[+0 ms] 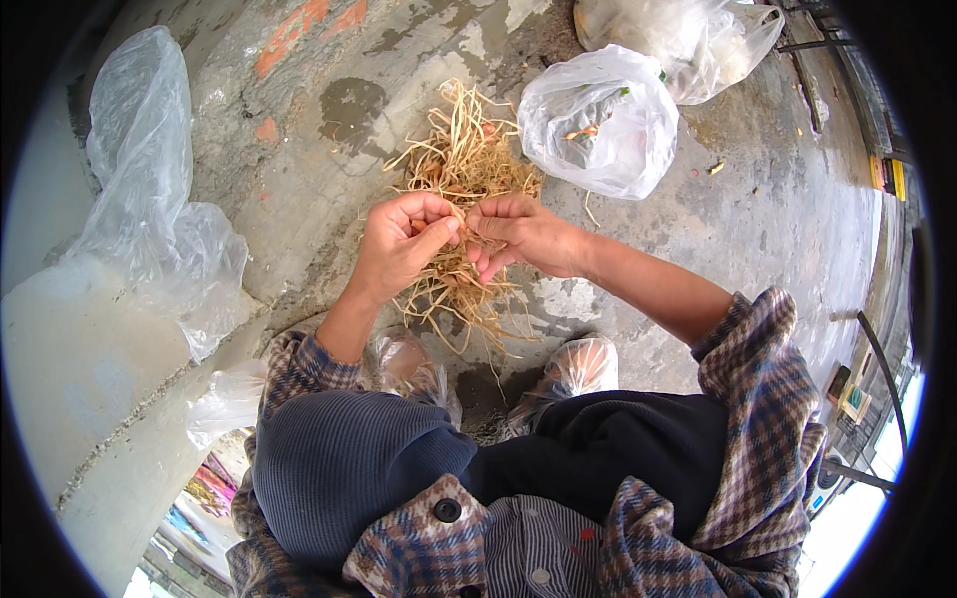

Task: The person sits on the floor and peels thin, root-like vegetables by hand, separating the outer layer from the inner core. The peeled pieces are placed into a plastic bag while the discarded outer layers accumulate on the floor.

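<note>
My left hand (407, 239) and my right hand (523, 233) meet over a pile of dried stalks (463, 164) on the concrete floor. Between their fingertips is a small bulb, seemingly a shallot, mostly covered by the fingers. Dry, fibrous roots or husk (484, 239) hang from my right fingers. The pile has long straw-coloured leaves, tangled roots and a few reddish-brown bulbs. Beyond my right hand, an open clear plastic bag (643, 161) stands on the floor, with some orange-brown and green bits inside.
Behind the open bag lies a fuller plastic bag (695, 52). A large crumpled plastic bag (149, 187) drapes over the pale ledge (97, 336) at the left. My feet, wrapped in clear plastic (587, 366), are just below the pile. Small scraps (716, 168) lie on the floor to the right.
</note>
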`<state>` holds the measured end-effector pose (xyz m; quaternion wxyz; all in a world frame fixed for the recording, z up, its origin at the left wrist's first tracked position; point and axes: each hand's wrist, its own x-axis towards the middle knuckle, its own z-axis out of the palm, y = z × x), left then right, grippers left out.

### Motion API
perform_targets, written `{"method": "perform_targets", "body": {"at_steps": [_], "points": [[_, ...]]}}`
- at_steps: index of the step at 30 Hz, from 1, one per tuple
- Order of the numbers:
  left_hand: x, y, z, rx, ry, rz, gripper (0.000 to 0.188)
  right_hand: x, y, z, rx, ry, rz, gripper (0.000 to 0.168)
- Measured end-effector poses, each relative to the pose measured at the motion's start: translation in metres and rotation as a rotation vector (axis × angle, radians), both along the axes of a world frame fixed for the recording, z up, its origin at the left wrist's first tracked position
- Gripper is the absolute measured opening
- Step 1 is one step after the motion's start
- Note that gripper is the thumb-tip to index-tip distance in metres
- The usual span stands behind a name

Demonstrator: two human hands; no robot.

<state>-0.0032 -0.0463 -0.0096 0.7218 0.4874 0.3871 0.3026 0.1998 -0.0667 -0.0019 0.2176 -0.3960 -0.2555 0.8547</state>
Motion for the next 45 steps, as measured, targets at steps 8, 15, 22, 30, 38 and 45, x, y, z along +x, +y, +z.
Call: {"method": "perform_targets", "body": {"at_steps": [8,15,22,30,38,45], "points": [[0.007,-0.004,0.003,-0.012,0.091,0.069,0.005,-0.008,-0.001,0.005,0.347,-0.332,0.012,0.018],[0.009,-0.007,-0.001,0.129,0.246,0.059,0.009,-0.012,-0.008,0.01,0.395,-0.394,-0.008,0.015],[0.006,0.0,0.0,0.077,0.075,0.09,0.008,-0.012,-0.007,0.005,0.414,-0.364,-0.065,0.014],[0.006,-0.001,-0.003,0.148,0.216,0.043,0.004,-0.012,-0.007,0.01,0.777,-0.691,0.062,0.012],[0.011,-0.005,-0.006,0.213,0.268,0.058,0.009,-0.014,-0.011,0.012,0.985,-0.803,0.049,0.009],[0.006,-0.001,-0.004,-0.181,0.011,0.101,0.009,-0.015,-0.012,0.01,0.781,-0.657,-0.027,0.011]]}}
